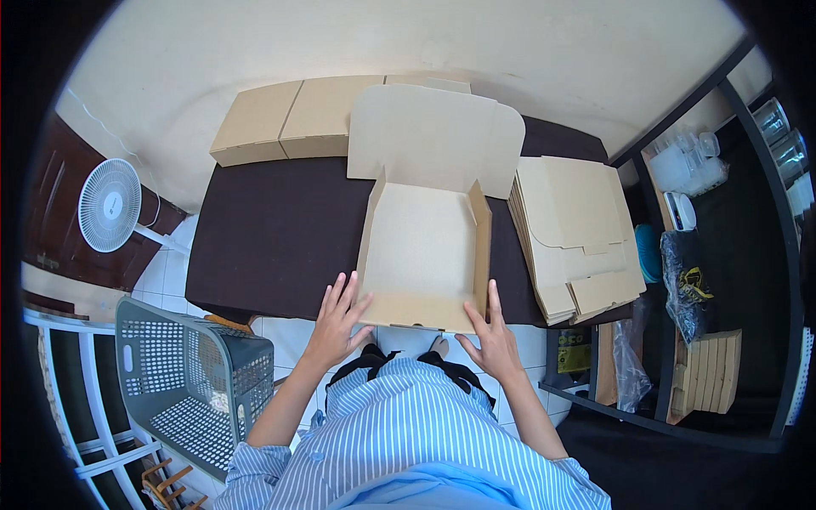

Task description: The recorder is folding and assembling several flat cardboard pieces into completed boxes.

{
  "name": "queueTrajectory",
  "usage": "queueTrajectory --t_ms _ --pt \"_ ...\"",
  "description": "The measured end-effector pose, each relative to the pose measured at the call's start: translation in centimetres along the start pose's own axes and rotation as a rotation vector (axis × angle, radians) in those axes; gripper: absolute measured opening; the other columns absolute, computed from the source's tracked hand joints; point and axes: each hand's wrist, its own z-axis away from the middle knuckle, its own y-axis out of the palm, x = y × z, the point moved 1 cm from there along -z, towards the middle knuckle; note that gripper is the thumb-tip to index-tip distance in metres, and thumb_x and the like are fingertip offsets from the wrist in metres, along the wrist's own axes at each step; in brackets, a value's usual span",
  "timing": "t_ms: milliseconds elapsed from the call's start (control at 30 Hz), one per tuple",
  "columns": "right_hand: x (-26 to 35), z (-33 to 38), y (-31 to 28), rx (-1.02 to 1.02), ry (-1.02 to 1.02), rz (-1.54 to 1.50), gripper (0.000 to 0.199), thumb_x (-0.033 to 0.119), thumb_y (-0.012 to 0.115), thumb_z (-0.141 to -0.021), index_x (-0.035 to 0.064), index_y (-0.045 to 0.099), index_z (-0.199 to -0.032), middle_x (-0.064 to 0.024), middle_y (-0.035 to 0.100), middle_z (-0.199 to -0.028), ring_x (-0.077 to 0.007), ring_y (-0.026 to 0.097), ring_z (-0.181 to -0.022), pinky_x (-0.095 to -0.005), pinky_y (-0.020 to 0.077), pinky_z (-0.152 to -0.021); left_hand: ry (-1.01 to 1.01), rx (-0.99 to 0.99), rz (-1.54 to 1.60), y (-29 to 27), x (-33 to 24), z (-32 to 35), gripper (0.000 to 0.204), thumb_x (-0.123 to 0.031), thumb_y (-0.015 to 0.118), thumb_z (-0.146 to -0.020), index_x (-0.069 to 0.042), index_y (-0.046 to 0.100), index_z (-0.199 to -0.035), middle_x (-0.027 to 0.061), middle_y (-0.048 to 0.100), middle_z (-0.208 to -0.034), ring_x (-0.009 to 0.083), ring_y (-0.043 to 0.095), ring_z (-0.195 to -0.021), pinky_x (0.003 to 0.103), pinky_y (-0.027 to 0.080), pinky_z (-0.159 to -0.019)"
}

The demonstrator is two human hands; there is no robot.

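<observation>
An unfolded-lid cardboard box (425, 229) lies in front of me at the table's near edge. Its side walls stand up and its large lid flap (433, 136) rises at the back. My left hand (337, 327) is at the box's near left corner, fingers spread, fingertips touching the side and front. At the near right corner my right hand (493, 340) has its fingers stretched out, one along the side wall and others at the front edge. Neither hand is closed around the cardboard.
Closed cardboard boxes (319, 115) line the back of the dark-covered table (272, 229). A stack of flat box blanks (578, 229) lies at right. Left are a white fan (110, 206) and a grey-green basket (183, 365); a dark-framed shelf (721, 374) stands right.
</observation>
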Motion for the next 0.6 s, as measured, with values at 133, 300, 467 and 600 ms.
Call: queueTrajectory --t_ms 133,300,467,600 --pt "-0.1 -0.7 -0.2 0.145 0.005 0.042 0.035 0.023 0.071 -0.071 0.0095 0.064 -0.102 -0.0142 0.025 -0.143 -0.0294 0.055 -0.099 -0.0383 0.0479 -0.078 0.063 0.084 -0.125 -1.2 -0.5 -1.0 0.03 -0.025 0.068 -0.072 -0.009 0.064 -0.097 0.01 0.028 -0.143 0.0328 0.017 -0.134 0.053 0.017 -0.106" --pt "1.8 -1.4 -0.5 0.075 -0.137 0.366 0.03 0.014 0.067 -0.067 0.0124 0.067 -0.097 -0.0108 0.037 -0.135 -0.0237 0.05 -0.103 -0.04 0.0349 -0.088 0.149 0.17 -0.287 -1.1 -2.1 -2.4 0.013 -0.015 0.061 -0.072 -0.008 0.064 -0.083 0.0087 0.048 -0.125 0.0271 0.028 -0.13 0.054 0.017 -0.106" --pt "2.4 -3.1 2.0 0.226 -0.282 0.352 0.014 0.003 0.061 -0.062 0.0046 0.059 -0.076 -0.0069 0.056 -0.075 -0.0233 0.057 -0.088 -0.0381 0.0424 -0.083 0.144 0.347 -0.202 2.4 -3.1 -3.5 0.012 -0.008 0.052 -0.073 -0.007 0.061 -0.081 0.0062 0.061 -0.09 0.0223 0.056 -0.1 0.045 0.036 -0.098" --pt "2.2 -3.3 2.6 0.3 -0.164 0.25 0.013 0.001 0.059 -0.063 0.0051 0.059 -0.074 -0.0068 0.057 -0.075 -0.0232 0.061 -0.075 -0.0348 0.0497 -0.069 0.109 0.335 -0.134 3.0 -3.0 -4.1 0.012 -0.007 0.052 -0.073 -0.006 0.06 -0.082 0.0072 0.06 -0.082 0.0234 0.061 -0.081 0.034 0.051 -0.072"
